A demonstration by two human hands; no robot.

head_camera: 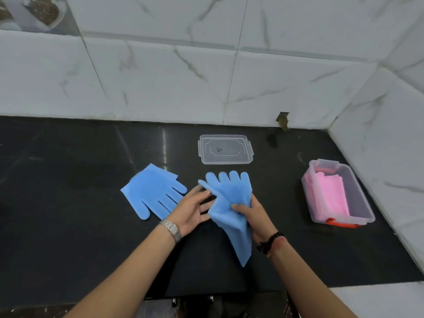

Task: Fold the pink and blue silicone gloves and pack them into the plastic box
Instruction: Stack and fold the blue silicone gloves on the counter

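Observation:
One blue silicone glove (226,198) hangs above the black counter, bristle side up, fingers pointing away from me. My right hand (254,214) grips it at the palm, and its cuff droops toward me. My left hand (192,208) is open beside it, fingertips touching the glove's thumb edge. A second blue glove (153,191) lies flat on the counter to the left, fingers pointing right and toward me. The clear plastic box (364,203) stands at the right with folded pink gloves (330,196) inside.
The box's clear lid (226,149) lies flat behind the gloves near the tiled back wall. A tiled side wall (390,145) runs close along the right of the box. The black counter (68,180) ends at a front edge near my forearms.

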